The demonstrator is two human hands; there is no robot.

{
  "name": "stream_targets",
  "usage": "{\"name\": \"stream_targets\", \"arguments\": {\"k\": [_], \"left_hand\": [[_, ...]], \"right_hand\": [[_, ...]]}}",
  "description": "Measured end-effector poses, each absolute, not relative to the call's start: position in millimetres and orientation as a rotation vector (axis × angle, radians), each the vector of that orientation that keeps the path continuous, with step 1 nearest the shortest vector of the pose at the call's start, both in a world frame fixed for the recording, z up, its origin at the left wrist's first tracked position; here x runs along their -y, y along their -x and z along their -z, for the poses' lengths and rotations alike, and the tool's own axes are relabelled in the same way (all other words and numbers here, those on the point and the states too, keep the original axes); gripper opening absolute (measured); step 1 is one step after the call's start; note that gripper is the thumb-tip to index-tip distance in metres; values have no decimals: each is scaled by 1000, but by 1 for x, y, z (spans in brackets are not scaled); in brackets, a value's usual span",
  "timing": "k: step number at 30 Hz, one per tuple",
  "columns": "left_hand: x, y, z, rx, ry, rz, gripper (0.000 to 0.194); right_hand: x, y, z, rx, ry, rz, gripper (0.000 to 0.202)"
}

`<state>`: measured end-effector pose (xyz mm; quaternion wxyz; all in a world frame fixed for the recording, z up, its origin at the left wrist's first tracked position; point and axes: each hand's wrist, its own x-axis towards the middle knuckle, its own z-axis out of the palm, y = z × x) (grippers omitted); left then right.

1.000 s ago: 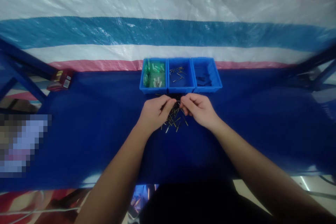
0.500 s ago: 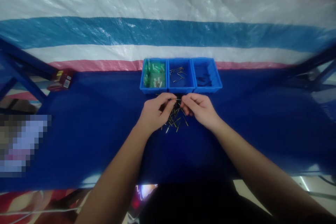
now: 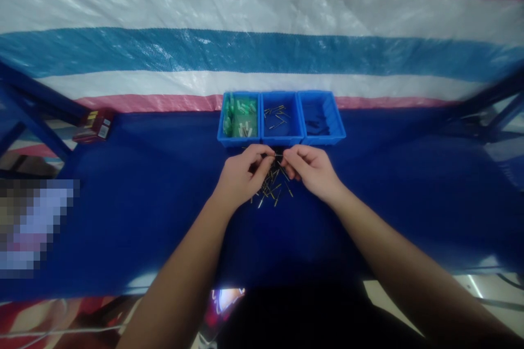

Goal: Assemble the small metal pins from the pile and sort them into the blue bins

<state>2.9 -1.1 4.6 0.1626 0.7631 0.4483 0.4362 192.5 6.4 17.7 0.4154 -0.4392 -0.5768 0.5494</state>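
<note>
My left hand (image 3: pixel 248 173) and my right hand (image 3: pixel 313 170) face each other just in front of the blue bins. Between their fingertips lies a thin metal pin (image 3: pixel 278 155), level and pinched at both ends. Its ends are hidden by the fingers, and the exact kind is too small to tell. Under and between the hands a loose pile of similar brass and silver pins (image 3: pixel 270 188) rests on the blue tabletop (image 3: pixel 286 245). My hands partly cover the pile.
Three joined blue bins stand behind my hands. The left bin (image 3: pixel 238 142) holds green plastic and small white pieces, the middle bin (image 3: pixel 282 140) several pins, the right bin (image 3: pixel 326 137) dark pieces. A dark red box (image 3: pixel 93 125) sits back left. Behind hangs a striped sheet (image 3: pixel 262 49).
Both hands keep almost the same pose, still pinching the pin. The whole view has shifted very slightly; nothing else visibly differs.
</note>
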Motion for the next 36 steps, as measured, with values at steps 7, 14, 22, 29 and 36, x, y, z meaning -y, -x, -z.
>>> {"name": "stream_targets", "arguments": {"k": [7,14,22,29,36], "left_hand": [[0,-3,-4,-1320,-2186,-1230,12],[0,-3,-5,-1359,-2184,-1217,14],[0,-3,-2,-1369,-2171,-1202,14],[0,-3,-3,-1354,-2183,-1194,13],[0,-3,-4,-1361,-2175,-1184,13]], "right_hand": [[-9,-192,-18,1349,1121,-1357,30],[-13,-193,-18,1140,1284,-1215,31],[-20,-197,-15,996,1418,-1173,33],[-20,-200,-12,1196,1518,-1039,32],[-16,-207,-8,1893,1721,-563,20]]}}
